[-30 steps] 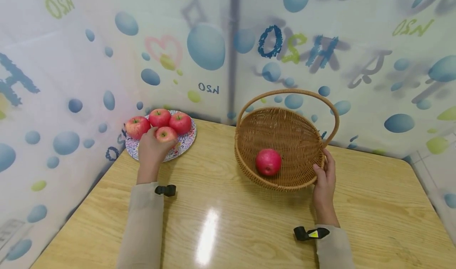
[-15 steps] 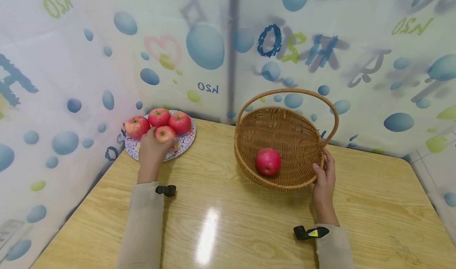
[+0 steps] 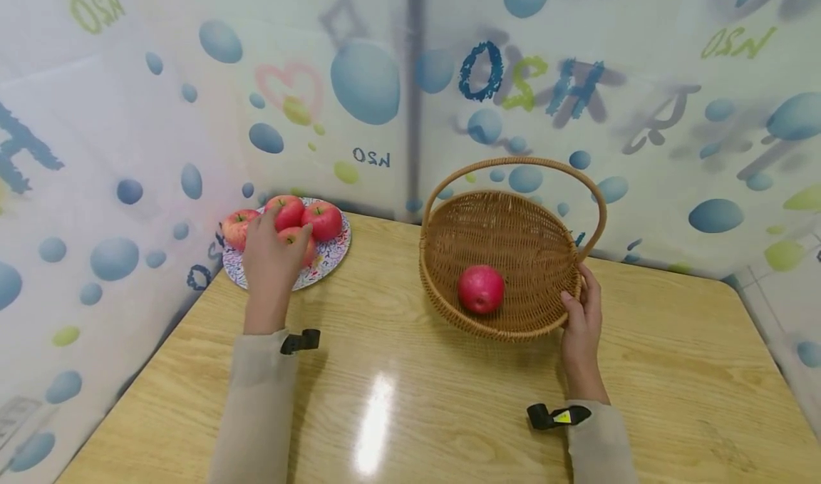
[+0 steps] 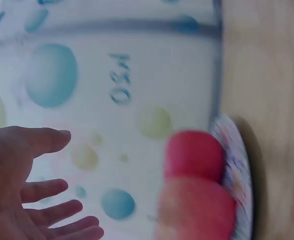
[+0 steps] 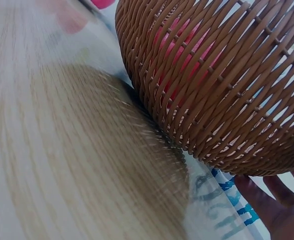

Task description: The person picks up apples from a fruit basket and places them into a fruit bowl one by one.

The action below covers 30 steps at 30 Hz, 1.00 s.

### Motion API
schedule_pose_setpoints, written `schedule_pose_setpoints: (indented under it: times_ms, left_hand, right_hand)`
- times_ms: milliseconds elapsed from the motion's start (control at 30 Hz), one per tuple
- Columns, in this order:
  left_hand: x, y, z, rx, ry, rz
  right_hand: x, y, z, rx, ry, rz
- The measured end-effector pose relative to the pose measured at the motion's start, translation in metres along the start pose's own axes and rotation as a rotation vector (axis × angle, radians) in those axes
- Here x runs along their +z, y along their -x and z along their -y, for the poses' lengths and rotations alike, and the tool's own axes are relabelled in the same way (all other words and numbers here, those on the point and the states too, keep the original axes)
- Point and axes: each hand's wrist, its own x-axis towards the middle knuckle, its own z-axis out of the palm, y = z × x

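Observation:
My left hand [image 3: 269, 266] is raised above the plate's front apple [image 3: 311, 254], which it partly hides. Its thumb and fingers are spread and hold nothing; in the left wrist view the hand [image 4: 32, 187] is apart from two red apples [image 4: 197, 207]. Several apples sit together on the patterned plate [image 3: 330, 256]. My right hand [image 3: 585, 327] grips the right rim of a brown wicker basket [image 3: 500, 234], thumb on the near side. The basket is tilted toward me, and one deep-pink apple [image 3: 481, 289] lies low inside it. In the right wrist view, fingertips touch the basket's weave [image 5: 212, 100].
A light wooden table [image 3: 436, 405] bears the plate at the back left and the basket right of centre. Printed wall sheeting [image 3: 365, 163] rises right behind both. The basket's tall arched handle [image 3: 513, 161] stands up above its rim.
My left hand has let go of the front apple, spread its fingers and risen a little; the apple stays on the plate. My right hand still holds the basket as before.

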Motion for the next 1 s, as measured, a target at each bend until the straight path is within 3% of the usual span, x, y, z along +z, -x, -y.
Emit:
schedule_pose_setpoints:
  times_ms: [133, 233, 400, 533, 667, 867, 1000]
  left_hand:
    - [0.0, 0.019, -0.041, 0.199, 0.104, -0.078]
    - [0.008, 0.036, -0.065, 0.368, 0.184, -0.093]
    - [0.023, 0.057, -0.088, 0.607, 0.335, -0.064]
    - [0.033, 0.067, -0.099, 0.734, 0.358, -0.015]
    - [0.039, 0.075, -0.112, 0.788, 0.319, 0.083]
    - [0.046, 0.082, -0.142, 0.755, 0.15, 0.29]
    - [0.057, 0.082, -0.159, 0.749, 0.096, 0.404]
  right_hand:
    - [0.0, 0.0, 0.002, 0.007, 0.009, -0.005]
    - [0.001, 0.0, 0.001, 0.011, 0.011, -0.008]
    - [0.006, 0.001, -0.001, 0.006, 0.001, 0.007]
    - [0.008, 0.001, -0.001, 0.008, 0.011, 0.018]
    - [0.007, 0.003, 0.001, 0.016, 0.033, 0.019]
    - [0.004, 0.003, 0.002, 0.03, 0.041, 0.014]
    - [0.002, 0.001, 0.002, 0.035, 0.03, 0.008]
